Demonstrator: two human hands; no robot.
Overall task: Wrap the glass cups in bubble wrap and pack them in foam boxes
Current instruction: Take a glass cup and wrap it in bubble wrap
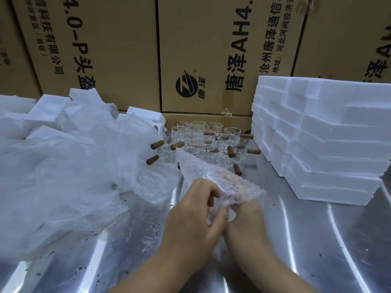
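Left hand (194, 212), right hand (247, 220) both curl round bubble wrap (211, 172); cup (210, 201) mostly hidden inside, held over table (317, 240). Wrap end loose: may open, cup slips out, breaks.

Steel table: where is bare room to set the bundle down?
Bare steel table lies right of the right hand, in front of the foam box stack, and left of the left hand, in front of the plastic heap. Crowded: the glass cups at the back, between heap and stack.

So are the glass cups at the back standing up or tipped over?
Standing up: the glass cups have open rims facing up, wooden handles sticking sideways.
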